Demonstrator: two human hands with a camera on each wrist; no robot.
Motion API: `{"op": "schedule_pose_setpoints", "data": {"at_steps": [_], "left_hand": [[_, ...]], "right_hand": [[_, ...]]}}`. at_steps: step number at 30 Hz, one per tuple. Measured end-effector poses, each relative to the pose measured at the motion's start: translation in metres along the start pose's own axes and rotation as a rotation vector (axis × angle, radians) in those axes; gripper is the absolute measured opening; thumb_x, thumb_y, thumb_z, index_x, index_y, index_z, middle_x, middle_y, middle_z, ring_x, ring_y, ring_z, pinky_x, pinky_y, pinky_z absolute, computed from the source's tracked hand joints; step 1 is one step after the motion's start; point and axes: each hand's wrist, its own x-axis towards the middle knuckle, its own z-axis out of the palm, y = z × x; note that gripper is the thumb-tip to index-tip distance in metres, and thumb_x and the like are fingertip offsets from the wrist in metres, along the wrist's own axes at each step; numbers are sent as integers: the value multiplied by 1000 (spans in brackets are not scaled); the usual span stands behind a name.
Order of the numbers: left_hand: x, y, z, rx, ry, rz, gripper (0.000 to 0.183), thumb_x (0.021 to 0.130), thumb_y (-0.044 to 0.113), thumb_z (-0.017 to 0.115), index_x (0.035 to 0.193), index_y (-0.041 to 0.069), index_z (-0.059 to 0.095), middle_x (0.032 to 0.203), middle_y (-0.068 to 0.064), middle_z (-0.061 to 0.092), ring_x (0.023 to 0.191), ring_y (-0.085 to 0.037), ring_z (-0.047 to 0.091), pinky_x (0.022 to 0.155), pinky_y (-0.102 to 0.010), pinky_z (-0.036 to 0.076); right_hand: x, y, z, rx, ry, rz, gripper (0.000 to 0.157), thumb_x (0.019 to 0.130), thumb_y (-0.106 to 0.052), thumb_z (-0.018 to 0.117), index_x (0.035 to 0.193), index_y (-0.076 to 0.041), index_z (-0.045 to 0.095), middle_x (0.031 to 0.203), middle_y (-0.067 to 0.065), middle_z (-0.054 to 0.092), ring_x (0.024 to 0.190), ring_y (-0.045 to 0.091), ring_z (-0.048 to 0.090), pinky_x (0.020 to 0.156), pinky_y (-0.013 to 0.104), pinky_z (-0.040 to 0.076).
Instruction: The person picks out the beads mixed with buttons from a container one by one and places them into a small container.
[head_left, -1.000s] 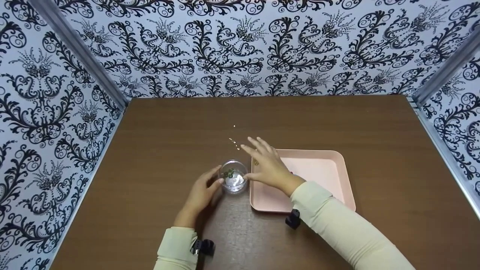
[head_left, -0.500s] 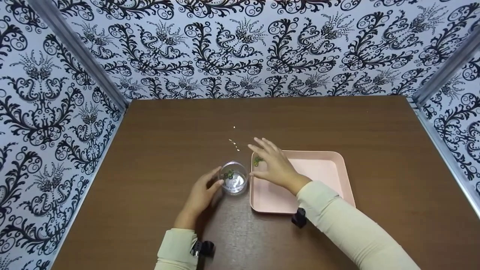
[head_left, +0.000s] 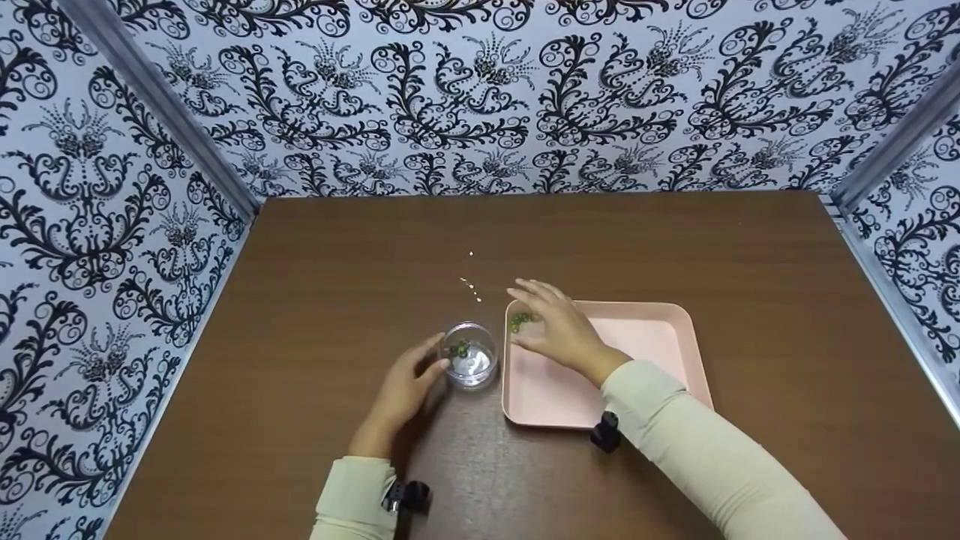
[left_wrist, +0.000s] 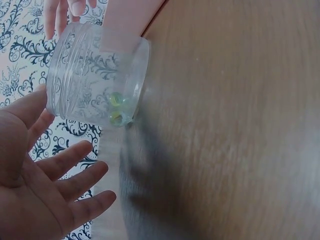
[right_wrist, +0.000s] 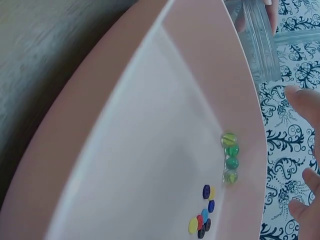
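A clear round jar (head_left: 472, 371) stands on the table with a few green-and-yellow glass marbles (left_wrist: 116, 119) at its bottom. My left hand (head_left: 401, 390) is at the jar's left side. Its thumb lies at the rim, and the other fingers are spread, nearly straight. My right hand (head_left: 562, 334) hovers over the left part of a pink tray (head_left: 637, 360), fingers apart and nothing visible between them. Close to it in the tray, several green marbles (right_wrist: 232, 163) line up along the wall.
Several small coloured discs (right_wrist: 193, 226) lie in the tray near the marbles. A few white specks (head_left: 471, 285) show on the brown table (head_left: 337, 262) behind the jar. Patterned walls (head_left: 480, 97) border the table.
My right hand has drawn back to the right, from the jar's edge to over the tray, uncovering the marbles there. The left hand and the jar stay in place.
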Motion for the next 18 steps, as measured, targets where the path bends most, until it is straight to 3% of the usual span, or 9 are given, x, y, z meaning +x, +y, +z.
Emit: {"op": "schedule_pose_setpoints", "data": {"at_steps": [12, 18], "left_hand": [[1, 2, -1, 4, 0, -3, 44, 95, 18, 61, 136, 4, 55, 138, -20, 53, 131, -39, 43, 112, -54, 30], [0, 1, 0, 14, 0, -5, 44, 95, 19, 62, 136, 5, 55, 138, -19, 53, 131, -38, 44, 112, -53, 29]], "right_hand": [[4, 9, -1, 0, 53, -63, 63, 76, -18, 81, 133, -9, 57, 140, 10, 53, 132, 32, 44, 109, 50, 35], [5, 10, -2, 0, 42, -44, 60, 77, -17, 80, 132, -9, 58, 140, 8, 53, 131, 30, 45, 108, 52, 37]]}}
